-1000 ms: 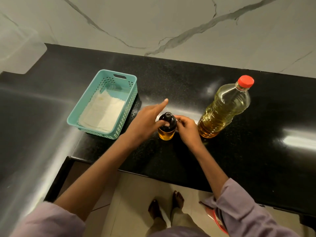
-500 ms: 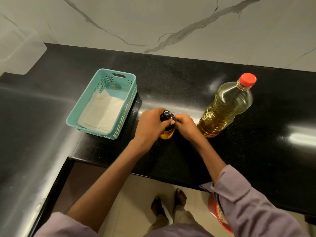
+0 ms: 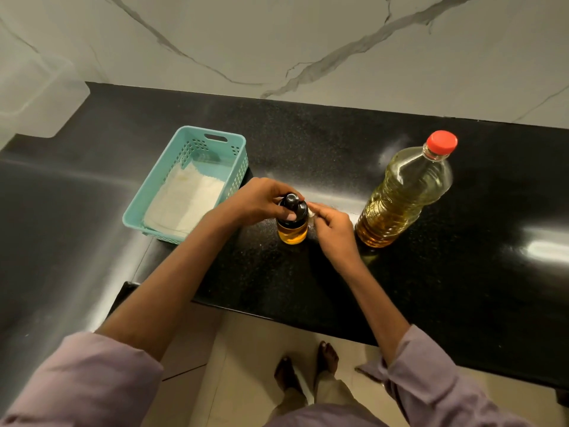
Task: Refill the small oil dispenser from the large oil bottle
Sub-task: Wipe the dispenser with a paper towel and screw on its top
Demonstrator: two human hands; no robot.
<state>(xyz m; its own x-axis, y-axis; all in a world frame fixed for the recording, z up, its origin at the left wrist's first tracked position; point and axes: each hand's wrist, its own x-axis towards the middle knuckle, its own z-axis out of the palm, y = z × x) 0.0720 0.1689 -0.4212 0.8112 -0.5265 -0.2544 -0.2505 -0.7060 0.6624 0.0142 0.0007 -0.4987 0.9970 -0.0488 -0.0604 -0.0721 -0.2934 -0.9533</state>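
A small oil dispenser [image 3: 292, 234] with a black cap and amber oil in its lower part stands on the black counter [image 3: 338, 143]. My left hand [image 3: 261, 200] grips the black cap from the left, thumb on its front. On the dispenser's right side my right hand [image 3: 331, 231] holds the body with curled fingers. To the right stands the large oil bottle [image 3: 403, 192], clear plastic with yellow oil and a red cap [image 3: 442, 142] screwed on; neither hand touches it.
A teal plastic basket [image 3: 215, 140] holding a white folded cloth [image 3: 184, 201] sits left of the dispenser. A marble wall rises behind the counter. The counter's front edge runs just below my forearms, with floor tiles and bare feet beneath.
My left hand has closed its outstretched finger and wrapped round the dispenser's cap. The right hand stays at the dispenser's side. The large bottle has not moved.
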